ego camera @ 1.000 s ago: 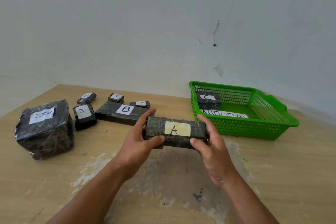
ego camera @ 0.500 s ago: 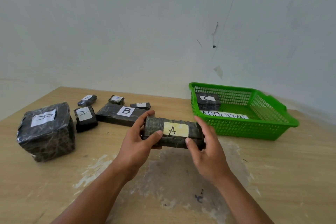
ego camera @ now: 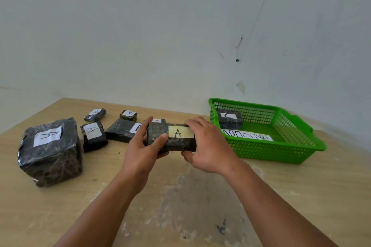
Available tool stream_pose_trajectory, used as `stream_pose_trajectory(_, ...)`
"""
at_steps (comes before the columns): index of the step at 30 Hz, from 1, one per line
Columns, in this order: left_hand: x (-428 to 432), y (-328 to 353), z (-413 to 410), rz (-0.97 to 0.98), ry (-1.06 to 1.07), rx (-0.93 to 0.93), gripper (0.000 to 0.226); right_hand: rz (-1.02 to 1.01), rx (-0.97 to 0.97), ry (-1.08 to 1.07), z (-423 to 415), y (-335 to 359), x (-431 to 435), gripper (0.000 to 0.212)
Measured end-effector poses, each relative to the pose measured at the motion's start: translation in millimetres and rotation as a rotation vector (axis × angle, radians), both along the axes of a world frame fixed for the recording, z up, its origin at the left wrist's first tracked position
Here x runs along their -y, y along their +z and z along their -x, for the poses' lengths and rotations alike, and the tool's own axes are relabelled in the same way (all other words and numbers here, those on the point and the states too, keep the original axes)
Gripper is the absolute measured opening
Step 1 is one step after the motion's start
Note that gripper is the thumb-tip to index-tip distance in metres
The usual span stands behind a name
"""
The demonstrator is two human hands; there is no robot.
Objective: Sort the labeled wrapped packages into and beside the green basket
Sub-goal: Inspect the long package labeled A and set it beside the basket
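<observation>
I hold a dark wrapped block with a yellow label "A" (ego camera: pixel 176 138) above the table's middle. My left hand (ego camera: pixel 143 151) grips its left end and my right hand (ego camera: pixel 208 146) grips its right end, fingers over the top and thumb underneath. The green basket (ego camera: pixel 297 148) stands to the right, holding one small wrapped package (ego camera: pixel 229 121) and a lettered paper strip (ego camera: pixel 248 136). On the left lie a big package (ego camera: pixel 50 150), a package marked "A" (ego camera: pixel 93 135), a long package marked "B" (ego camera: pixel 122 130) and three small packages behind.
The wooden table (ego camera: pixel 301 196) has a worn pale patch in front of me. A grey wall rises close behind the table and the basket. The small packages (ego camera: pixel 95 114) (ego camera: pixel 128 114) (ego camera: pixel 158 120) lie near the table's back edge.
My right hand has shifted from the block's lower right end to over its top right. The block sits slightly farther from me and nearer the basket.
</observation>
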State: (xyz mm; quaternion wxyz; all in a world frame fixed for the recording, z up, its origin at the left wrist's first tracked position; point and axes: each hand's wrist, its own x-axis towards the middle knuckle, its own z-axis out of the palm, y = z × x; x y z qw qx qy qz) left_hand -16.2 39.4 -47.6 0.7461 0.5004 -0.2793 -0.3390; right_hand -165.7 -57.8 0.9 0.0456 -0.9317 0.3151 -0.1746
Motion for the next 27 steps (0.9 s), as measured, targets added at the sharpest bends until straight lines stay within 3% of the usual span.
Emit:
stream_pose_trajectory(4, 16.5, 4.2, -17.9, -0.176, 0.117, 0.273, 0.064, -0.098, -0.042, -0.055, -26.9, -0.1, 20.1, 0.081)
stream_pose_trajectory(9, 34.5, -4.3, -33.5, -0.222, 0.284, 0.45, 0.051, -0.193, -0.088, -0.219, -63.5, 6.1, 70.1, 0.071)
stream_pose_trajectory(16, 48.2, -14.9, -46.8, -0.255, 0.231, 0.767, 0.051, -0.094, -0.371, -0.339, -112.4, 20.9, 151.3, 0.073)
stream_pose_trajectory(23, 55.3, -18.9, -50.6, -0.237, 0.229, 0.832, 0.05, -0.045, -0.6, -0.437, -129.5, -8.6, 192.5, 0.044)
stream_pose_trajectory(27, 59.5, -24.7, -48.4, -0.224, 0.194, 0.846, 0.051, -0.071, -0.519, -0.497, -130.5, -22.6, 199.3, 0.052)
